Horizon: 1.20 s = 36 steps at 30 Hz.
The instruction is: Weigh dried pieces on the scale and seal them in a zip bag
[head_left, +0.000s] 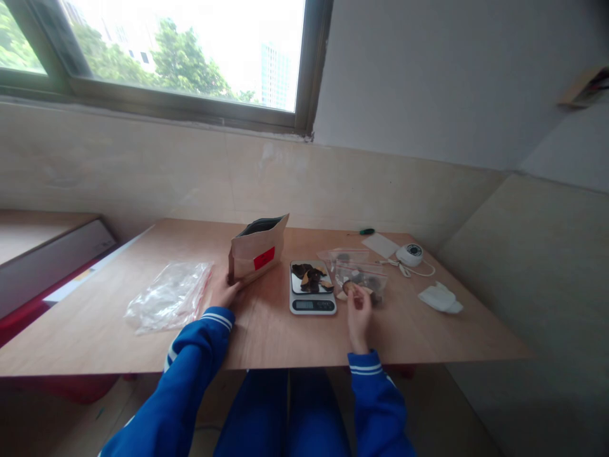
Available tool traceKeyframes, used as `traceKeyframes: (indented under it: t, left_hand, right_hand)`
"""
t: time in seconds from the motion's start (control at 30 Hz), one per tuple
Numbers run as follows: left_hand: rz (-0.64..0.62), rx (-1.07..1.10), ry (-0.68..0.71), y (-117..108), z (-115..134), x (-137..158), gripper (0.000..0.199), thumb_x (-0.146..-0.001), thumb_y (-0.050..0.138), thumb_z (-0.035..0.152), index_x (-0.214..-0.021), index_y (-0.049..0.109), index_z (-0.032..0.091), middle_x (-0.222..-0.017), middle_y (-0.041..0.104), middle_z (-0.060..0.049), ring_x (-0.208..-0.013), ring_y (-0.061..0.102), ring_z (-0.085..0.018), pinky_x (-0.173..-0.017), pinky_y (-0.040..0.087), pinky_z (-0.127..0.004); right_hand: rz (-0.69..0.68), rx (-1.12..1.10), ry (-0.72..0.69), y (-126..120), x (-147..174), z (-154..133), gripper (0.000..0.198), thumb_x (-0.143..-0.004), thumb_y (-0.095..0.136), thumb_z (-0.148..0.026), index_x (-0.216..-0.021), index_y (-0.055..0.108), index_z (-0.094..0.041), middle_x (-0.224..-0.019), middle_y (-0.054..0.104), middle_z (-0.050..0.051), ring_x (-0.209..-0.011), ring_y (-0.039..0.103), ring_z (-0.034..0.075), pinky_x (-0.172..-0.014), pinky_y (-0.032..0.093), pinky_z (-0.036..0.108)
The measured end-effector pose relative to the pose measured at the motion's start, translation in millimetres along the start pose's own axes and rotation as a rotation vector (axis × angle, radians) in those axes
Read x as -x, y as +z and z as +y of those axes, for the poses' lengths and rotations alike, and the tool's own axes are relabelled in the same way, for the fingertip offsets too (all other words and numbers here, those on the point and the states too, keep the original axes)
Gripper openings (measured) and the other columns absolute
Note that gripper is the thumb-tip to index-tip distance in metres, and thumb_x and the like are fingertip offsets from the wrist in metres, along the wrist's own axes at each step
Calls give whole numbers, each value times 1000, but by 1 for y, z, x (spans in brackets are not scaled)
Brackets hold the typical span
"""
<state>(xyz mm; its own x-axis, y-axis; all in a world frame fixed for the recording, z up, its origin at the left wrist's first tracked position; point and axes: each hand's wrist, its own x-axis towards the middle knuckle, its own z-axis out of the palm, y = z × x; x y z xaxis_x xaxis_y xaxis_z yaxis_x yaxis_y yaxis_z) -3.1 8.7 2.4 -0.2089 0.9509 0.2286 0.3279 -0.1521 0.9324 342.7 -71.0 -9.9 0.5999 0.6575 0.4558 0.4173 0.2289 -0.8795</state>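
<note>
The left hand (224,294) is steadying the open brown paper pouch with a red label (257,251) while the right hand (358,311) is pinching a dark dried slice (351,287) beside the small white kitchen scale (311,293), seemingly mid-weighing, so the next placement calls for a light touch.

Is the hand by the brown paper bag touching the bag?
Touching. The head view shows the left hand resting against the bottom corner of the brown paper bag.

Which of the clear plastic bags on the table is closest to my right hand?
The filled clear bag just right of the scale, right beside your right hand. The pile of empty clear bags lies far off, left of the brown paper pouch.
</note>
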Motion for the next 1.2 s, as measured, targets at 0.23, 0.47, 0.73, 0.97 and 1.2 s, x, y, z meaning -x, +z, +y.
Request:
traceKeyframes:
  t: [0.23,0.47,0.73,0.97,1.2]
  left_hand:
    - [20,-14,-3,0,-7,-3,39,-58,66,32,-93,63,16,-91,70,-9,-89,65,-31,-81,52,-45]
    - [-15,36,4,0,-1,0,42,-60,66,32,-98,62,14,-98,69,-11,-96,64,-31,-85,52,-45]
    - [-52,-16,-7,-2,9,2,41,-63,64,31,-100,63,15,-100,69,-9,-96,64,-29,-85,53,-42]
    - [-22,-68,-30,0,-2,-2,41,-61,64,36,-96,62,15,-95,70,-10,-93,65,-30,-82,53,-44]
    - [-11,-154,27,1,-14,-6,45,-66,58,34,-106,59,14,-103,67,-10,-100,61,-30,-88,50,-44]
  right_hand:
    - [-172,119,-253,16,-20,-25,31,-87,48,-37,-100,67,-16,-97,61,11,-76,57,18,-67,50,32]
    - [-365,238,-287,35,-54,-19,35,-86,48,-39,-105,67,-15,-93,62,10,-69,55,18,-72,49,35]
    - [-394,220,-246,35,-50,-1,37,-84,50,-49,-89,67,-16,-83,68,10,-74,59,22,-70,48,36]
    - [-317,130,-324,24,-41,0,31,-91,41,-34,-96,66,-16,-94,63,11,-88,59,22,-76,49,36]
    - [-249,131,-346,9,-31,10,26,-87,41,-20,-93,66,-17,-91,60,9,-86,58,21,-79,48,37]
